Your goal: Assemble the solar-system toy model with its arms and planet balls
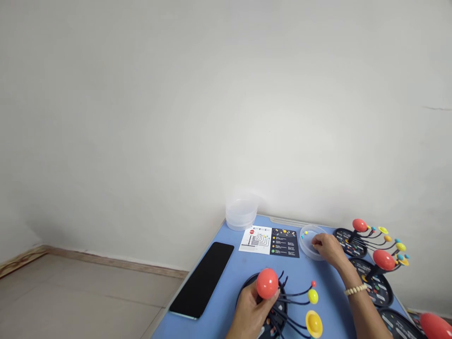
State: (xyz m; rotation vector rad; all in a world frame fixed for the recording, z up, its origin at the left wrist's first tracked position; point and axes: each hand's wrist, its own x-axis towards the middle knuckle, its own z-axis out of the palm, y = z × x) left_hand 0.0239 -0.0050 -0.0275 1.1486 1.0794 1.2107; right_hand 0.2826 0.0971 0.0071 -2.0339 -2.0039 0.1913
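Note:
My left hand (249, 308) is closed around the post just under the red ball (267, 283) of a solar system model. The model stands on a round black base (243, 284), and curved black arms spread from its post. Some arms carry a small red ball (313, 284), a yellow ball (312, 296) and a ringed yellow planet (314, 324); others at the back end bare. My right hand (326, 247) reaches into a clear round dish (304, 245), fingers pinched together. A few small yellow and blue balls (305, 233) lie in that dish. Whatever the right fingertips hold is hidden.
Several similar models with red balls (383, 260) line the table's right side. An instruction sheet (256, 241) lies near the back, beside stacked clear containers (241, 214). A black phone (203, 278) rests along the left edge of the blue table (226, 273). A white wall stands behind.

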